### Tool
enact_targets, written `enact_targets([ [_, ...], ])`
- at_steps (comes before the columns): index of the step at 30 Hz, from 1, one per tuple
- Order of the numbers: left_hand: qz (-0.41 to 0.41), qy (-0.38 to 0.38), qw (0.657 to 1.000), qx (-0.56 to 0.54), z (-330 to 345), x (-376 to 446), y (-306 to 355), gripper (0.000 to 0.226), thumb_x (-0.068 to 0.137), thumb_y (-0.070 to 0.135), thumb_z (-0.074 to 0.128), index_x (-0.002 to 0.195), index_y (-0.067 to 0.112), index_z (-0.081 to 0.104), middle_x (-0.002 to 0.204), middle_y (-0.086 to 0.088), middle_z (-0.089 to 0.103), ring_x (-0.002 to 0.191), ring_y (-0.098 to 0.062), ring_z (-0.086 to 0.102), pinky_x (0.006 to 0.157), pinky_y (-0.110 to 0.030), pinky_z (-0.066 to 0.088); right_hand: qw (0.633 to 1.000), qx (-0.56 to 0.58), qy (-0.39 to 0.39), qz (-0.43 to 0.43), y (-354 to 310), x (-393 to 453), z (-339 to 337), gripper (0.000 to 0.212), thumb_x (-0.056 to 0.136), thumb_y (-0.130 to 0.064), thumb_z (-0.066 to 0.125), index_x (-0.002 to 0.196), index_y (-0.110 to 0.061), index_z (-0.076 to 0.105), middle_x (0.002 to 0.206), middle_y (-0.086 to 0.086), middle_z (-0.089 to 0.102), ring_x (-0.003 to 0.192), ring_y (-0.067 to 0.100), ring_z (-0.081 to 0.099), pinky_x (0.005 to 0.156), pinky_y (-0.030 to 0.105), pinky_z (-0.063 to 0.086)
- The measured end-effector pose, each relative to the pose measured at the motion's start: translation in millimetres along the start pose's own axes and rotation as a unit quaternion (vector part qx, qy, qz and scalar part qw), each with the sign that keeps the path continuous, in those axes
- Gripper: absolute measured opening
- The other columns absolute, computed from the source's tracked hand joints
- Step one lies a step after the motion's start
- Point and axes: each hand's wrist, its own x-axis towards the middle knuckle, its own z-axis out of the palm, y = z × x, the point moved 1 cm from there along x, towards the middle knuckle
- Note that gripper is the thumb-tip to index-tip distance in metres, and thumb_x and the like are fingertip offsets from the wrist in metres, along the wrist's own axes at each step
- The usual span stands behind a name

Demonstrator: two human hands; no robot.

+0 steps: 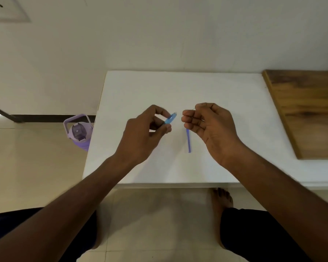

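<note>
My left hand (146, 129) pinches a short light-blue translucent pen piece (170, 118) between thumb and fingers, its tip pointing up and right. My right hand (208, 125) hovers a little to the right, palm towards me and fingers curled. Its thumb and fingertips seem to pinch a very thin dark wire-like piece (194, 109) that is hard to make out. A slim blue stick (188, 141) runs down from just below the right hand's little finger. I cannot tell whether it lies on the white table (178, 87) or touches the hand.
A wooden board (307, 110) lies on the table's right side. A purple water bottle (79, 132) stands on the tiled floor by the table's left edge. My knees and a bare foot (221, 201) are below the near table edge. A wall is behind.
</note>
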Motion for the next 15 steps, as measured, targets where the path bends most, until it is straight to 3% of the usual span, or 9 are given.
enact_targets([
  [5,0.006,0.008,0.996,-0.090,-4,-3,4,0.026,0.102,0.022,0.069,0.128,0.023,0.066,0.105,0.006,0.079,0.088,-0.007,0.078,0.082,-0.027,0.064,0.999,-0.021,-0.037,-0.033,-13,0,6,0.011,0.107,-0.017,0.058,0.100,-0.011,0.064,0.094,0.014,0.081,0.087,0.029,0.080,0.076,0.032,0.063],
  [15,0.020,-0.009,0.995,-0.092,-5,-6,11,0.032,0.104,0.016,0.066,0.134,0.026,0.067,0.110,0.008,0.076,0.090,-0.009,0.078,0.078,-0.014,0.056,0.992,-0.084,-0.040,-0.084,-12,-1,9,0.010,0.106,-0.018,0.060,0.106,-0.008,0.063,0.093,0.012,0.082,0.084,0.028,0.080,0.081,0.037,0.066],
])
